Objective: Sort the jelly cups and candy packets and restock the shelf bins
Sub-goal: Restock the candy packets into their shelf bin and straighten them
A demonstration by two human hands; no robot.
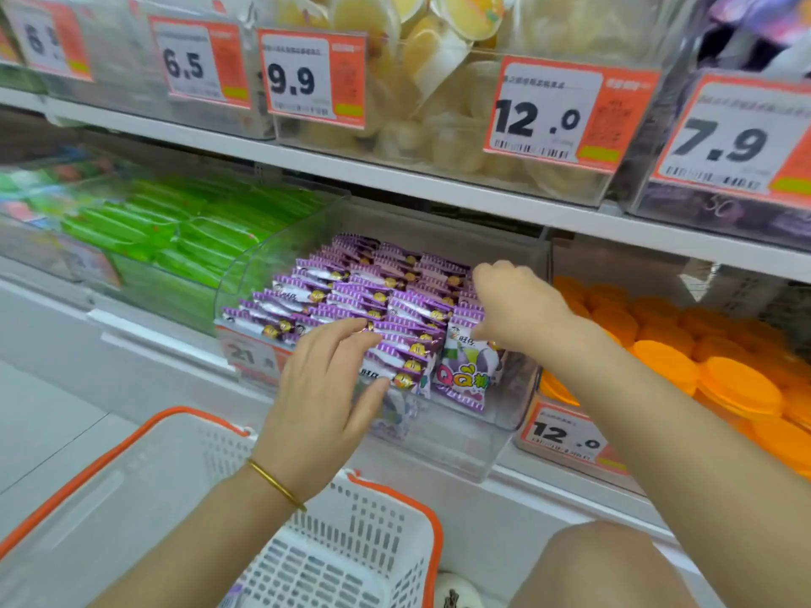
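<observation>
Left hand [322, 390] nearly flat, fingers straight, pressing purple candy packets [351, 296] at 6 o'clock of clear bin [461, 452]. Right hand [520, 309] curled over packets at 3 o'clock; can't tell whether it grips any.

Purple candy packets [351, 300] glossy foil-like, probably plastic; bin [461, 441] clear smooth plastic; basket [342, 541] white perforated plastic.

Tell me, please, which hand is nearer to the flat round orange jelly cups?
Right. The right hand sits just left of the orange jelly cups; the left hand lies farther left.
</observation>
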